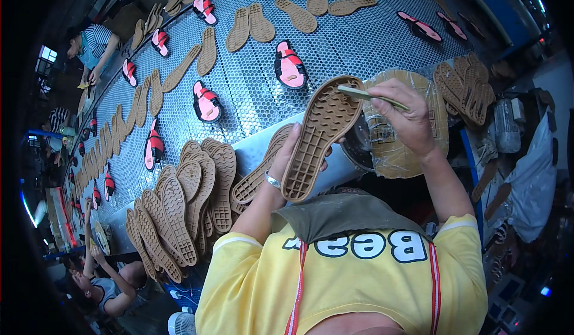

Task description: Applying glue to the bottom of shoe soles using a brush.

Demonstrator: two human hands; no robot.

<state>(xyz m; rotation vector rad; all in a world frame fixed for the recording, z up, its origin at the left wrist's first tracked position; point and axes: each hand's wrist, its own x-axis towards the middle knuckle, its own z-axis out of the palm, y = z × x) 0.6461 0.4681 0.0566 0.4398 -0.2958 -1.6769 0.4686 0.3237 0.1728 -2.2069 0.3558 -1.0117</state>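
My left hand [287,155] grips a tan shoe sole [323,122] by its edges, with its gridded, wavy-ribbed face turned up and its wider end pointing away to the right. Pinched in my right hand [403,113] is a slim green-handled brush [376,97], whose tip touches the sole near its far end; the bristles are too small to make out. Behind the right hand lies a round, tape-covered brown board [418,155] over a dark container [357,146]. Another loose sole [260,170] rests just left of my left hand.
A large heap of soles [179,209] stands on the left, with a smaller pile [463,90] at right. Across the perforated conveyor belt [239,90] lie rows of soles and pink-and-black sandals [290,66]. Other people [98,45] sit along its left side.
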